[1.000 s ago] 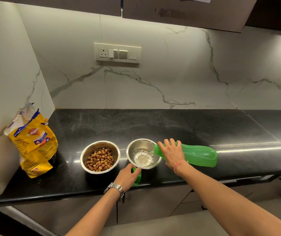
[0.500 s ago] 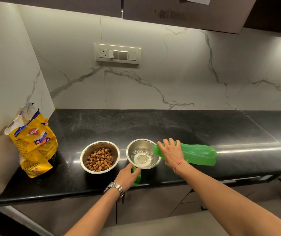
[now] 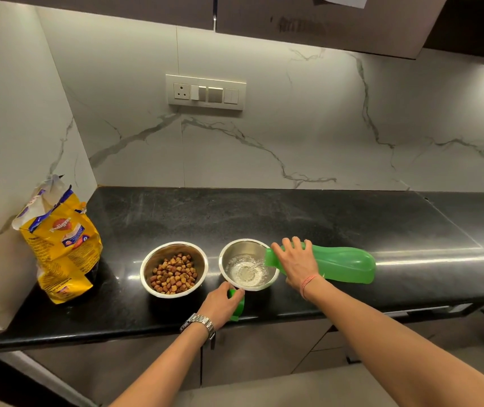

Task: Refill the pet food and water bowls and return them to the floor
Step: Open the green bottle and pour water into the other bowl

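Note:
Two steel bowls stand side by side near the front of the black counter (image 3: pixel 293 218). The left bowl (image 3: pixel 174 268) holds brown kibble. Water streams into the right bowl (image 3: pixel 248 264) from a green bottle (image 3: pixel 343 264) tipped on its side, its mouth over the bowl's right rim. My right hand (image 3: pixel 295 264) grips the bottle's neck from above. My left hand (image 3: pixel 220 306) rests on the counter just in front of the water bowl and holds the green bottle cap (image 3: pixel 238 304).
An opened yellow pet food bag (image 3: pixel 58 245) stands at the counter's left end against the marble wall. A switch panel (image 3: pixel 205 91) sits on the backsplash. Dark cabinets hang overhead. The counter's front edge runs just below my left wrist.
The bottle stays tipped and keeps pouring; the water in the right bowl ripples and spreads. Both hands hold their places.

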